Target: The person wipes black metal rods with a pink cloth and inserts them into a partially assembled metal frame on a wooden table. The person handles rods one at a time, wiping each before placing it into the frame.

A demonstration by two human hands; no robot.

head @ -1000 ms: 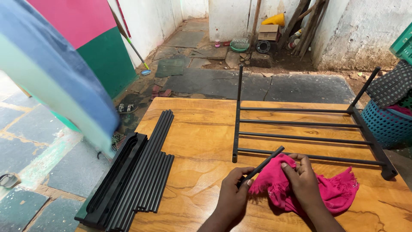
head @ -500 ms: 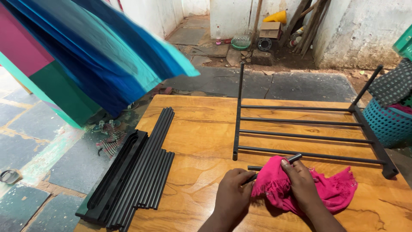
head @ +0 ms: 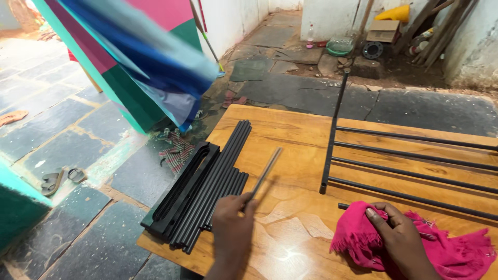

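The person's left hand (head: 234,228) is closed around the lower end of a thin black rod (head: 264,173). The rod points up and away from the hand, above the wooden table (head: 290,155), near its left edge. Just beside the rod, along this left edge, lies a pile of black rods (head: 215,181) with some black flat frame pieces (head: 179,192) next to them, partly over the edge.

The right hand (head: 397,238) rests flat on a pink cloth (head: 456,254) near the front edge of the table, on the right side. The fingers are spread on the cloth and press it down; they do not grip it. A short black rod end (head: 343,206) shows from under the cloth on its left.

Behind the cloth, a black metal rack (head: 415,166) with several long bars lies flat on the right half of the table. A blurred blue and pink fabric (head: 150,57) hangs over the stone floor (head: 67,135) to the left.
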